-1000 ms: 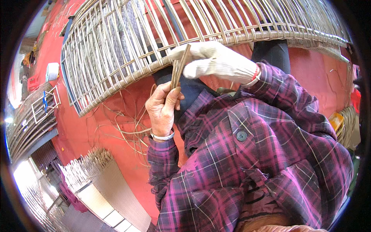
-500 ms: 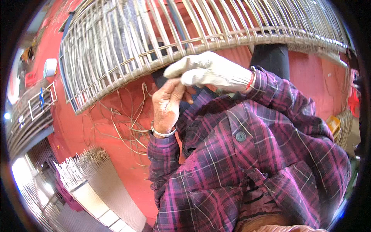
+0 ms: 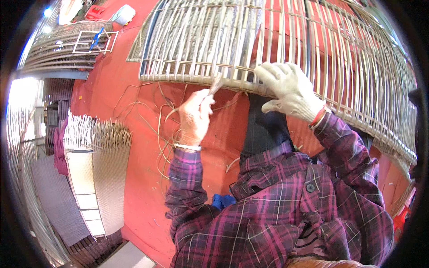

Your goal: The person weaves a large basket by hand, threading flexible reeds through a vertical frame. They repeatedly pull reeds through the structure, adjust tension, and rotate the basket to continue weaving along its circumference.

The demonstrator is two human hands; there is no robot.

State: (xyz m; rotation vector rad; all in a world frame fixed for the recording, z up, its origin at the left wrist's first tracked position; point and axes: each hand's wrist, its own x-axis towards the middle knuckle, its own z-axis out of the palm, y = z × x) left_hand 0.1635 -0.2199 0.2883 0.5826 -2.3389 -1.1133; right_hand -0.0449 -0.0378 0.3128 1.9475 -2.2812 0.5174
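A large wicker panel (image 3: pixel 277 40) of pale upright canes, bound with a thick woven edge, lies across the upper part of the view. My bare left hand (image 3: pixel 195 117) is closed just below that edge. From its fingers a short pale, blurred strip (image 3: pixel 216 84) points up to the edge; its exact kind is unclear. My right hand (image 3: pixel 292 89) wears a white knit glove. Its fingers are spread over the near edge of the panel, with the thumb held apart. Loose cane strands (image 3: pixel 159 134) curl on the red floor beside my left forearm.
At the left, a bundle of cut canes with pale tips (image 3: pixel 98 129) adjoins flat woven sheets (image 3: pixel 109 187). Farther off stand stacked wicker panels (image 3: pixel 53 56), a small white frame (image 3: pixel 87 42) and a pale blue container (image 3: pixel 124 15). Red sheeting (image 3: pixel 143 214) covers the floor.
My hands were together below the panel edge and have moved apart. The gloved right hand has gone right onto the panel. The view has turned, showing the left side differently.
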